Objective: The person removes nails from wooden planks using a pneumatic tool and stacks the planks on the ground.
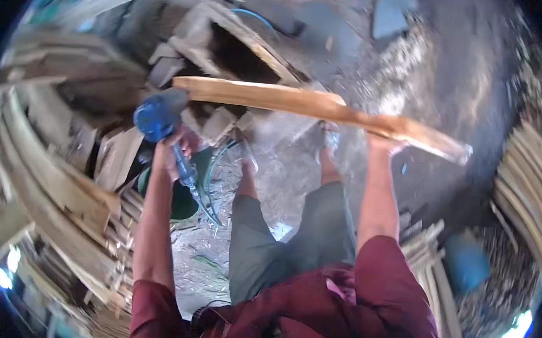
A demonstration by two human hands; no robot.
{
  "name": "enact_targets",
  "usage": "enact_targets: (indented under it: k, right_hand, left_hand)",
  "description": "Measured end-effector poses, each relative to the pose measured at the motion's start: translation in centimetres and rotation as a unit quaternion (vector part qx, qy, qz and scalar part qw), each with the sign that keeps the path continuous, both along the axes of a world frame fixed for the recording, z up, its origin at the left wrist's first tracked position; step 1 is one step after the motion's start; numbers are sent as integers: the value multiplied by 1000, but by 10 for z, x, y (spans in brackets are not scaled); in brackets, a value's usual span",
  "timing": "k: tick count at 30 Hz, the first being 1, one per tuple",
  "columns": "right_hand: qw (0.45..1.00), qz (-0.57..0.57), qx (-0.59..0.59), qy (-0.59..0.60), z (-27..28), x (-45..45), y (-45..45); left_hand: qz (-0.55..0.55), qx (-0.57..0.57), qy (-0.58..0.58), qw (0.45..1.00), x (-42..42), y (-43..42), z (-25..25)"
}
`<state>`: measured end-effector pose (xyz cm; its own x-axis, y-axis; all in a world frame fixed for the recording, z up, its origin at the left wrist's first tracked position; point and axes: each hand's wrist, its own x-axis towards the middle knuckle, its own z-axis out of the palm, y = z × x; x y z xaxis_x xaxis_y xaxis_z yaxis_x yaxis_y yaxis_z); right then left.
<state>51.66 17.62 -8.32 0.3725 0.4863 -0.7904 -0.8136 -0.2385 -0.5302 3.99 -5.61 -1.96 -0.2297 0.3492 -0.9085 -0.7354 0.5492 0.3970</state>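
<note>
A long, shaped piece of wood lies across the upper middle of the head view, broad at its left part and narrower toward the right. My right hand is closed around its narrower part from below. On the left, my left hand grips a blue corded power tool, with fingers wrapped at its handle. The grey end of this tool is at the wood's left end; whether they touch I cannot tell. Its cable runs down from the handle. Blur hides the exact kind of tool.
Stacked curved planks fill the left side, and more curved wood pieces lie at the far right. A rough wooden frame stands ahead. A dark green container sits below my left hand, and a blue rounded object lies at the right.
</note>
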Motion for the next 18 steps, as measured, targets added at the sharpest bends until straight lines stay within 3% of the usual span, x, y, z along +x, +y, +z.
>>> enact_targets:
  k: [2,3,4,5,7,8,9,10,12,14,15,17,18]
  right_hand:
    - [994,89,42,44,-1,-5,33]
    - [999,25,6,24,28,-13,38]
    - [999,-42,-28,-2,69,-18,45]
    - [993,-106,-46,-21,106,-25,66]
    - [987,-98,30,-122,167,5,102]
    - [954,118,273,-22,118,118,129]
    - [732,359,572,94,124,179,180]
    - [770,317,554,-5,208,170,186]
    - [796,278,533,70,335,176,207]
    - [753,352,556,-29,400,222,249]
    - [753,360,545,-80,433,208,250]
    - [739,393,510,-198,486,150,219]
    - [779,379,428,-259,491,136,214]
  left_hand:
    - [-20,8,106,994,30,8,34]
    - [-44,35,168,984,44,-7,34]
    - [-151,15,286,946,51,-42,19]
    - [-159,-42,303,939,79,-35,69]
    - [-74,-5,301,951,119,-58,88]
    - [-47,-11,284,957,137,-76,89]
    - [-25,-34,289,956,156,-97,85]
    - [-1,-50,290,956,177,-107,84]
    - [-97,-175,234,952,205,-123,104]
    - [-132,-203,232,942,224,-129,120]
    - [-82,-168,237,953,232,-122,141]
    - [-100,-179,227,952,237,-138,135]
    - [-114,-178,198,957,233,-136,141]
